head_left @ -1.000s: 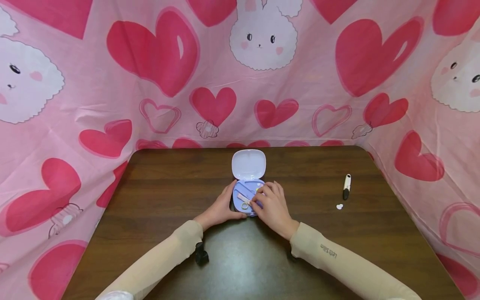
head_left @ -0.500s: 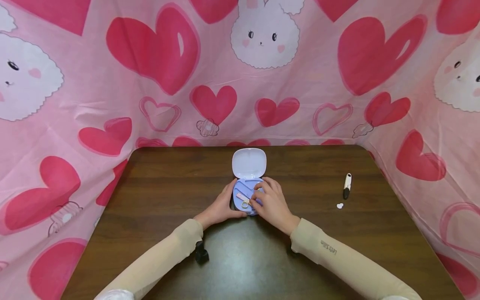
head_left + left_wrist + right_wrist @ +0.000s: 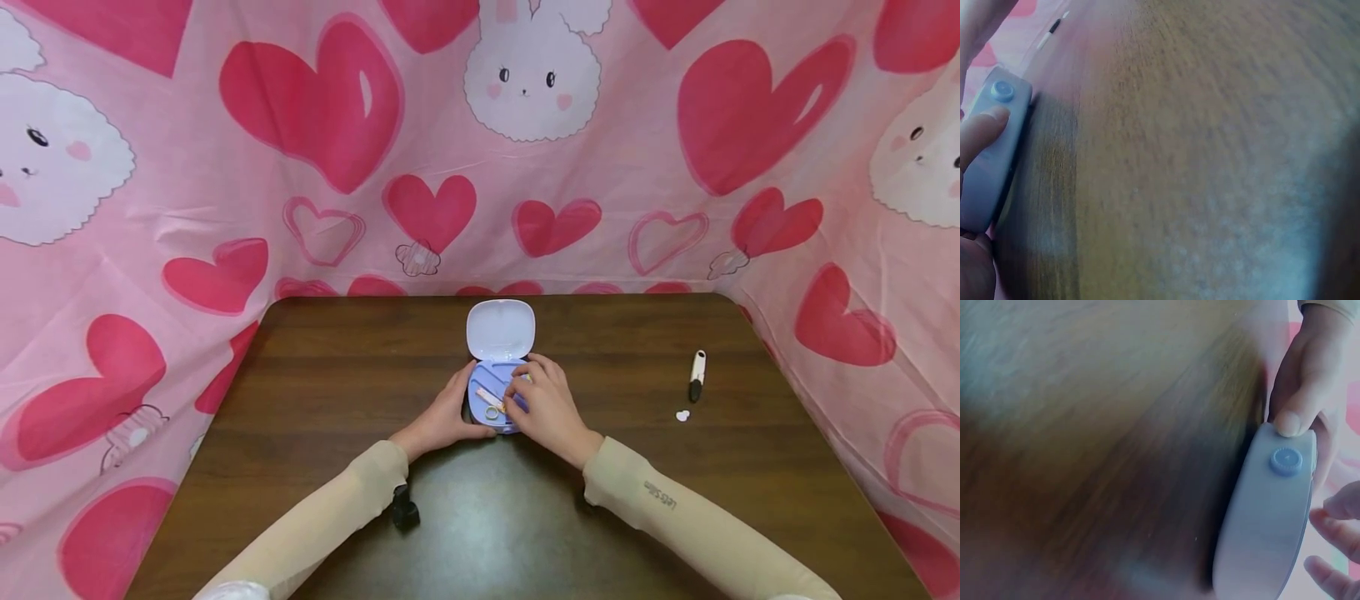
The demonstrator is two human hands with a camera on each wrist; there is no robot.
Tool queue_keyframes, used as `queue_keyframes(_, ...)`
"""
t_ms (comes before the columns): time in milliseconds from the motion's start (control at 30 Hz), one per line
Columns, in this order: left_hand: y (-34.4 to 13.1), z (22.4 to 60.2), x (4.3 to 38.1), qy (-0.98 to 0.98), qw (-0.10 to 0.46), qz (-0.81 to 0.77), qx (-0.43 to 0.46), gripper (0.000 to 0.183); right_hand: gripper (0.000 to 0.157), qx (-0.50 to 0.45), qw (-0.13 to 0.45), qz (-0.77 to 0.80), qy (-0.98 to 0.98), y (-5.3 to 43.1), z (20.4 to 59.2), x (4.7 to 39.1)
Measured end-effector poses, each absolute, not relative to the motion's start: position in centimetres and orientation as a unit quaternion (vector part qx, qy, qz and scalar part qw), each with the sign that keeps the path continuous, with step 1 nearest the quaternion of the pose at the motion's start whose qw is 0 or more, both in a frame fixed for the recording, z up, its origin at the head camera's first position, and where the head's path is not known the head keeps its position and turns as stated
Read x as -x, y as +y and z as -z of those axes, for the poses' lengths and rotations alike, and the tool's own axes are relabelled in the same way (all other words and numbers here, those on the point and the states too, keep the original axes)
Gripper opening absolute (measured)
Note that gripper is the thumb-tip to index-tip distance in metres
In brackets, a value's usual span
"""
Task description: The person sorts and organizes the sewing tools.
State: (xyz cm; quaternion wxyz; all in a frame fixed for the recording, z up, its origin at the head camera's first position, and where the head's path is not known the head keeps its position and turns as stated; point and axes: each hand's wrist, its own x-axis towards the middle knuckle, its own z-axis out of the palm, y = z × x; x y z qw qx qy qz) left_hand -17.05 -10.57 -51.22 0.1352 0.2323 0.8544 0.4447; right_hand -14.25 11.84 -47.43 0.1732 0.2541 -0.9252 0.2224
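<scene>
A small lavender-blue case with moulded compartments stands on the table, its white lid raised at the back. My left hand grips the case by its left side, the thumb along the front wall near a round button clasp. Over the right half of the case, my right hand bends its fingers down into it. Beside those fingertips lie a narrow pinkish-white piece and a small yellowish ring. I cannot tell whether the right fingertips pinch anything.
On the right of the dark wooden table lie a slim white-and-black handheld tool and a tiny white piece. Pink heart-and-rabbit cloth hangs around the table's back and sides. A black device sits at the left sleeve.
The right fingers have shifted slightly within the case, with the index finger more bent. A bit of yellow now shows by the fingertips. The left hand and the case have stayed put.
</scene>
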Motion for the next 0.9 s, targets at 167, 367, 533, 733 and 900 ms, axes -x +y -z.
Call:
queue_keyframes(167,-10.5,51.1,16.9,0.853,0.136,-0.448,-0.231,0.123,0.012,-0.266,0.159,-0.226,-0.924,12.2,47.5,14.2)
queue_keyframes(367,-10.5,51.0,16.9,0.852,0.138,-0.451,-0.229,0.122,0.013,-0.275,0.152,-0.226,-0.922,12.5,47.7,14.1)
queue_keyframes(533,-10.5,51.2,16.9,0.851,0.139,-0.452,-0.23,0.122,0.013,-0.28,0.153,-0.234,-0.918,12.6,47.8,14.1)
queue_keyframes(733,-10.4,51.3,17.0,0.853,0.132,-0.447,-0.235,0.124,0.009,-0.282,0.168,-0.294,-0.898,13.0,47.5,13.9)
queue_keyframes(900,-10.5,51.1,17.0,0.853,0.13,-0.448,-0.235,0.125,0.011,-0.279,0.16,-0.319,-0.892,13.9,47.3,13.6)
